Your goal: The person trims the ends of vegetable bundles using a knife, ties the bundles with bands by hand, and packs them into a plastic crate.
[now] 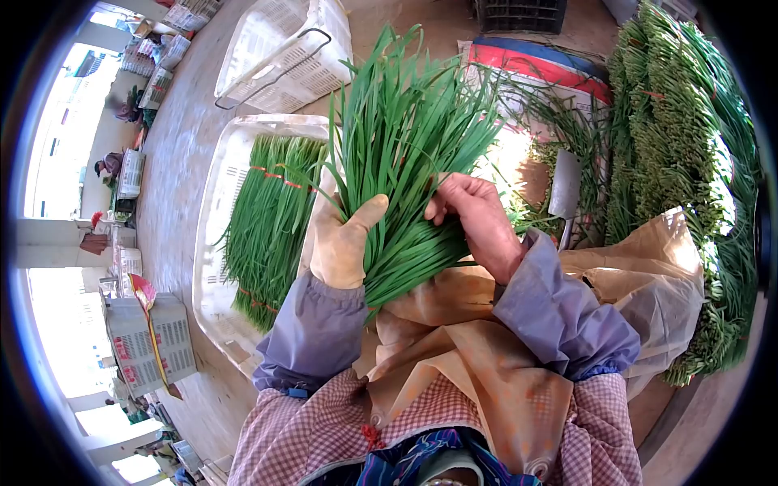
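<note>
A large loose bunch of garlic chives (409, 121) lies across my lap, its leaf tips fanning out away from me. My left hand (344, 243), in a pale glove, is closed around the bunch's left side with the thumb on top. On the other side, my bare right hand (480, 217) pinches at some leaves, thumb and forefinger together. Just left of the bunch, a white plastic crate (209, 283) holds tied bundles of chives (271, 219) with red bands. Under the bunch, a tan plastic apron (478, 348) covers my lap.
A tall stack of chives (673, 138) stands at the right. A metal blade (566, 186) lies near loose leaves. Another white crate (284, 61) sits ahead, with a hooked rod (279, 69) across it. A grey crate (150, 344) stands at far left, with people working in the distance.
</note>
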### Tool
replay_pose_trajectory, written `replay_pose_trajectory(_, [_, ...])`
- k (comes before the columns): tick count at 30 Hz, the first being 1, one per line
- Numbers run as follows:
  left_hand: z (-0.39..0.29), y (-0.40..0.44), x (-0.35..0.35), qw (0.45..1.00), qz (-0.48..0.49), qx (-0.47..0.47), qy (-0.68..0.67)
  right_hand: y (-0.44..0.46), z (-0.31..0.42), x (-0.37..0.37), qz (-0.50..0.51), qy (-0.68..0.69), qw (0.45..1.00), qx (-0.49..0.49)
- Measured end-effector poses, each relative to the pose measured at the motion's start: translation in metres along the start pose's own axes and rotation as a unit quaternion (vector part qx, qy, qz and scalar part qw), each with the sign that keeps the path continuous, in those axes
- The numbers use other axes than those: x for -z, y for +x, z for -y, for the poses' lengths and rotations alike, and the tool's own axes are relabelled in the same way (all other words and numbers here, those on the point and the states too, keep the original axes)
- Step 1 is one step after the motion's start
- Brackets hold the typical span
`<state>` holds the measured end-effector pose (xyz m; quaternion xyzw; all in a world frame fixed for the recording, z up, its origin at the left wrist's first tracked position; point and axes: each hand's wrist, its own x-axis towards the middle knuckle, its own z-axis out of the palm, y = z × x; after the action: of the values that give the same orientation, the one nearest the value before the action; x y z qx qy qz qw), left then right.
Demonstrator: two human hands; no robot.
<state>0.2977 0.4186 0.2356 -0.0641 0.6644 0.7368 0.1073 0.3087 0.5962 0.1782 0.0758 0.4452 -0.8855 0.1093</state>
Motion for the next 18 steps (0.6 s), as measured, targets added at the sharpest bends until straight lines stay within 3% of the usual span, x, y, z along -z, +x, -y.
replay_pose_trajectory(2, [0.006, 0.003, 0.004, 1.0, -0.006, -0.001, 0.002, 0.001, -0.004, -0.002, 0.017, -0.061, 0.997, 0.044])
replay_pose_trajectory(9, [0.0, 0.003, 0.003, 0.999, -0.015, 0.024, -0.038, -0.008, -0.002, -0.001, 0.02, -0.029, 0.999, 0.04])
replay_pose_trajectory(12, [-0.004, 0.001, -0.002, 0.998, -0.021, 0.03, -0.056, -0.017, 0.003, 0.015, 0.105, -0.054, 0.993, 0.013])
replay_pose_trajectory(15, [0.007, 0.002, 0.001, 1.0, -0.024, -0.01, 0.008, -0.018, -0.003, 0.034, 0.152, -0.001, 0.988, 0.021])
replay_pose_trajectory(17, [0.01, 0.004, 0.005, 1.0, -0.011, -0.026, 0.012, -0.021, 0.004, 0.046, 0.153, 0.094, 0.982, 0.064])
replay_pose_trajectory(18, [0.01, 0.004, 0.005, 0.999, -0.012, -0.029, 0.014, -0.022, 0.011, 0.053, 0.139, 0.074, 0.983, 0.097])
